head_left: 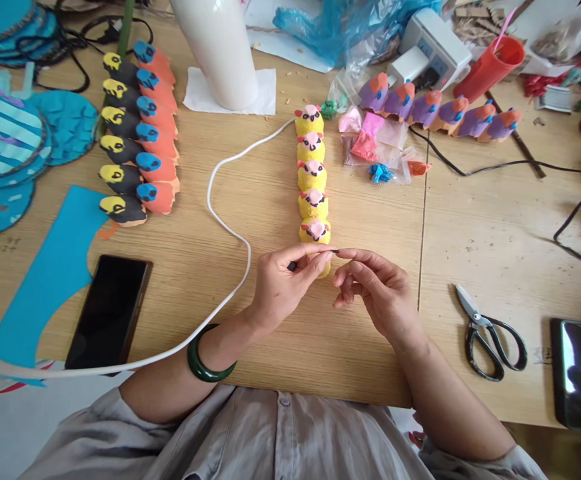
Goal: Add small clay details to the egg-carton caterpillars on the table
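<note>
A column of several yellow figures [312,175] with pink and black faces stands mid-table. Over its near end, my left hand [284,283] pinches a tiny dark piece [335,251] between thumb and forefinger, and a larger black lump [292,265] shows within its fingers. My right hand [374,287] is just to the right, its forefinger tip at the other end of the tiny piece, its thumb and other fingers curled apart. The nearest yellow figure is partly hidden behind the left hand.
Black-and-yellow figures [120,150] and orange-and-blue ones [158,127] stand left, purple ones [425,107] at back right. A white cable [213,200] crosses the table's left part. Scissors [488,333] and a phone [579,373] lie right, another phone [109,310] left. Small clay bags [370,137] lie behind.
</note>
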{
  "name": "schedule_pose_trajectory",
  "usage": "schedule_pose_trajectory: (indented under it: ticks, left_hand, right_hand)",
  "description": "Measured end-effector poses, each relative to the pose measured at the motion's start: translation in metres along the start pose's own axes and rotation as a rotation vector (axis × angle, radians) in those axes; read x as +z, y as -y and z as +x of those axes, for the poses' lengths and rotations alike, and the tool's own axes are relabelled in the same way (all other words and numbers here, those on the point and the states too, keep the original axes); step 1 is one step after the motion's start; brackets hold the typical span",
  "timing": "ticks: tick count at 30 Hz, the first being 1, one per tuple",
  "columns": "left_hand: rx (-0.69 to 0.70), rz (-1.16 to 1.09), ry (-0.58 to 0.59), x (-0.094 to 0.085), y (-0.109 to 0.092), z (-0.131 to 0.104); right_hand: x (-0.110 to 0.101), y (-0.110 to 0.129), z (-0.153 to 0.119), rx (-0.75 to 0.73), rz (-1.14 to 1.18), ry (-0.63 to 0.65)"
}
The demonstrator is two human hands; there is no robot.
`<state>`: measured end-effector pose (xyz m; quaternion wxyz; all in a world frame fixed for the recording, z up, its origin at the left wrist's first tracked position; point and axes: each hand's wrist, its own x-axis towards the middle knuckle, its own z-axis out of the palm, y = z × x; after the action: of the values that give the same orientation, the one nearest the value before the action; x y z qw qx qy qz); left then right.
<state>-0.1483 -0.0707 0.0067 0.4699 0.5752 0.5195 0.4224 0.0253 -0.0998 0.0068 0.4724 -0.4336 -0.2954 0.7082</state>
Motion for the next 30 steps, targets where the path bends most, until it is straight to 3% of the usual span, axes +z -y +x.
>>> schedule_pose_trajectory:
  ticks: [3,7,13,17,25,30]
  left_hand:
    - [0.000,-0.010,0.007,0.0008,-0.0002,-0.0004]
    - [0.019,-0.014,0.024,0.0018,-0.0018,-0.0005]
    - [0.025,-0.007,0.075,0.0007,-0.0052,-0.0008]
    - [0.011,-0.023,0.127,0.0002,-0.0072,-0.0017]
    - [0.016,0.006,0.110,0.0001,-0.0065,-0.0034]
    - [0.084,0.065,0.098,0.0019,-0.0052,-0.0051]
  right_hand:
    - [0.0007,-0.0014,0.0000,-0.087,-0.073,-0.047]
    - [0.0024,-0.0015,-0.0014,-0.344,-0.326,-0.135]
    - [-0.0022,-0.0058,-0.0024,-0.552,-0.609,-0.071]
    - [-0.0019,-0.0071,-0.0030,-0.544,-0.591,-0.116]
    - [0.0032,-0.0013,0.0001,-0.297,-0.337,-0.238]
    - [0.0047,-0.0003,-0.0001,-0.300,-0.316,-0.227]
